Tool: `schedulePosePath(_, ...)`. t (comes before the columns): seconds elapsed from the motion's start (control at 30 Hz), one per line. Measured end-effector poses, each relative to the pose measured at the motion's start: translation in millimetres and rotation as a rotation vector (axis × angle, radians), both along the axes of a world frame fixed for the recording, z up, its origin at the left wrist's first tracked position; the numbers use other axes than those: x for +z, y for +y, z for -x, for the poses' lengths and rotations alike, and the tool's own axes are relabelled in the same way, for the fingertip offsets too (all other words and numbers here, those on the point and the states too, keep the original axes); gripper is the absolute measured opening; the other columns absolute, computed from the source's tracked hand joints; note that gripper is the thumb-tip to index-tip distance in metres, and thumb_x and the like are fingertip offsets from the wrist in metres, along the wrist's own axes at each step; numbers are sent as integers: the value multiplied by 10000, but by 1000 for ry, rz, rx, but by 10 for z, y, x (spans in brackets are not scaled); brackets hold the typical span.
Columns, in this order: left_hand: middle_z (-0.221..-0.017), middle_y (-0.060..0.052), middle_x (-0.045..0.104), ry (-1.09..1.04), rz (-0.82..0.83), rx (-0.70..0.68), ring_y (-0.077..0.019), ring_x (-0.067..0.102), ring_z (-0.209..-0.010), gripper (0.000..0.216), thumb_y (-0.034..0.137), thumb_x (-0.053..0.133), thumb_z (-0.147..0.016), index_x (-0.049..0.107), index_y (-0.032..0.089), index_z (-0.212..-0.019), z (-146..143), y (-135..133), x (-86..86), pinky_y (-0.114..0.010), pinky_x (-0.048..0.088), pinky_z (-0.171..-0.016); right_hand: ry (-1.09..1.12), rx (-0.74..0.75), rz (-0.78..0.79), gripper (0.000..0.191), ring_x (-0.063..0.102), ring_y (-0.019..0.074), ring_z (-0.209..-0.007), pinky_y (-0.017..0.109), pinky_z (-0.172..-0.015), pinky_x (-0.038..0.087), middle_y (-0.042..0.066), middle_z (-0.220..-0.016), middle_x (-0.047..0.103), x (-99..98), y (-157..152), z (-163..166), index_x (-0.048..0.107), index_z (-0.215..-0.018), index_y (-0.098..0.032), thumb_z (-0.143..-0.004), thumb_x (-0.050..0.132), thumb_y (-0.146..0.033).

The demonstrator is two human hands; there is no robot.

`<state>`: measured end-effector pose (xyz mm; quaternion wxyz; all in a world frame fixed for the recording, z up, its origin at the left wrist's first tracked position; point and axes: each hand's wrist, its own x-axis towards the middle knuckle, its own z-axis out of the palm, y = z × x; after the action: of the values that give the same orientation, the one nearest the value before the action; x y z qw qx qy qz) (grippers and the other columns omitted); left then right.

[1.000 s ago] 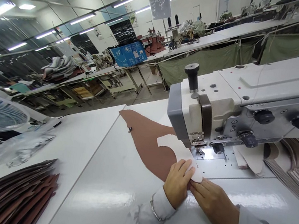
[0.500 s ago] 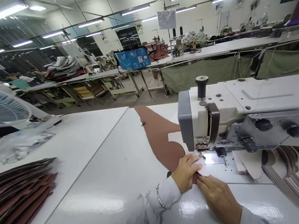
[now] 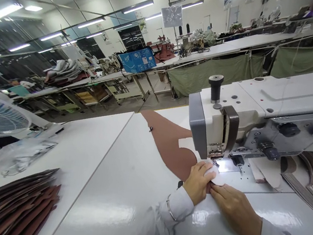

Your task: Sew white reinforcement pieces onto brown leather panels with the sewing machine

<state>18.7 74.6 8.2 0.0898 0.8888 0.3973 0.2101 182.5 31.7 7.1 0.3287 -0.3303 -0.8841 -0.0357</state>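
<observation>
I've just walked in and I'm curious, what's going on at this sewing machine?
A person is working at a white industrial sewing machine set into a glossy white table. Their left hand and right hand are on a white shaped piece lying over a curved brown panel, right by the machine's presser foot. A stack of brown cut pieces lies further left.

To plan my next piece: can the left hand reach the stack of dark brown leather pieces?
Probably yes. The left hand presses a white patch on a brown leather piece, so it must release; no object shows between it and the stack across the white table.
</observation>
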Motion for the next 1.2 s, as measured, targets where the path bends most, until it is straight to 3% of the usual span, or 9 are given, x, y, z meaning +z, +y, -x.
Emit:
schedulePosePath(0.53, -1170, -102, 534, -18, -41, -32, -268, 415, -1098, 274, 122, 466, -748, 582, 184, -988, 14, 40, -28, -442, 405, -876, 14, -19, 0, 290, 453, 144, -602, 273, -543, 369, 63, -727, 549, 10, -16, 46, 582, -836, -112, -852, 310, -12)
schedulePosePath(0.73, -1176, -99, 536, 31, -60, -20, -248, 459, -1044, 224, 159, 481, -795, 578, 188, -995, 24, 182, -27, -418, 403, -874, 0, -29, 10, 277, 485, 145, -618, 275, -560, 415, 63, -729, 563, -36, 118, 57, 591, -840, -109, -867, 324, -41)
schedulePosePath(0.83, -1094, -101, 569, 127, -106, -95, -221, 490, -986, 185, 164, 462, -832, 561, 164, -989, 12, 235, 4, -383, 412, -847, -8, -47, -54, 282, 559, 182, -797, 306, -680, 479, 117, -868, 606, -61, 63, 115, 607, -888, -82, -853, 332, -27)
schedulePosePath(0.93, -929, -61, 599, 184, -186, -197, -187, 511, -910, 158, 217, 425, -892, 557, 159, -955, -26, 246, 32, -342, 416, -821, -35, -80, -121, 329, 519, 247, -1041, 382, -849, 476, 178, -1044, 587, -99, -70, 184, 609, -978, -33, -825, 320, -1)
schedulePosePath(1.03, -864, -40, 597, 197, -207, -205, -171, 521, -847, 195, 248, 396, -915, 573, 172, -887, -60, 243, 33, -324, 422, -771, -61, -86, -95, 374, 494, 255, -1097, 395, -886, 476, 187, -1067, 584, -119, -155, 217, 596, -1048, -17, -812, 307, 5)
schedulePosePath(1.2, -851, -42, 611, 83, -161, -220, -151, 529, -868, 290, 157, 324, -916, 585, 156, -788, -42, 239, 1, -281, 432, -770, -57, -72, -75, 391, 487, 258, -1109, 396, -894, 481, 189, -1083, 577, -132, -149, 208, 589, -1071, -12, -806, 303, 6)
